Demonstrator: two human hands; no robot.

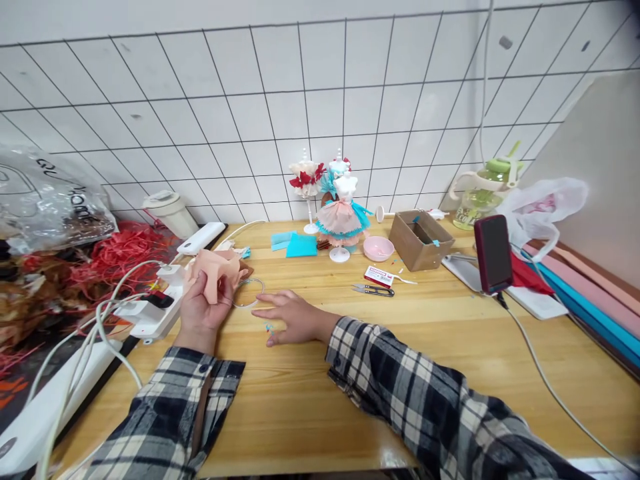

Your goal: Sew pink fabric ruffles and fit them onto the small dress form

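My left hand [203,317] is closed around a folded, ruffled piece of peach crepe paper [215,267], with the thumb pressed on it. To its right, my right hand [297,319] hovers over or rests on the table, fingers spread and nothing in them. A thin pale ring, perhaps coiled wire or line [263,285], lies between the hands, close to the right fingertips. Small blue scraps [269,328] lie by the right thumb. Behind stand small white dress forms, the front one in a peach and turquoise paper dress [339,221].
Turquoise paper [302,245], a pink bowl [379,248], a cardboard box [421,240], thread snips [377,291] and a small red-white box [379,276] lie at the back. A power strip [160,320] with cables borders the left; a phone [494,253] stands at right.
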